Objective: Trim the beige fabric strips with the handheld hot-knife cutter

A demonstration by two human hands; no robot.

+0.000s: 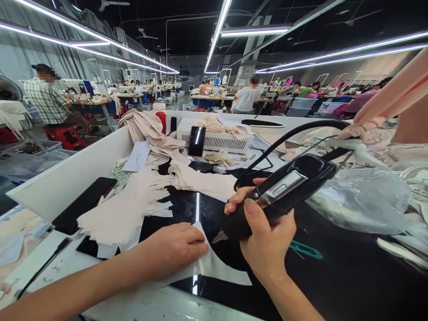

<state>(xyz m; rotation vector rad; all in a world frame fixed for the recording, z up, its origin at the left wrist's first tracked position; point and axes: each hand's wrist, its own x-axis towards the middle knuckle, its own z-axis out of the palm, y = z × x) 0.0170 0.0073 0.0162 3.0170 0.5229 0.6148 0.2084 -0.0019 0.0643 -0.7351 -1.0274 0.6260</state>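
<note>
My right hand [264, 236] is wrapped round the handle of a black hand-held electric cutting tool [284, 191] with a silver panel, its cord [287, 133] looping up and back. My left hand [174, 249] is closed, fingers curled and pressed down on a pale cut fabric piece [214, 265] lying on the glossy black tabletop [334, 276]. The tool's nose points down toward that piece, close to my left fingers. A pile of cream cut fabric pieces [123, 214] lies to the left of my left hand.
A black phone [83, 205] rests at the left, and teal scissors [306, 250] lie right of my right wrist. Clear plastic bags [361, 196] sit at the right, a white box [214, 140] with another phone [196, 140] leaning on it behind. Other workers sit at distant tables.
</note>
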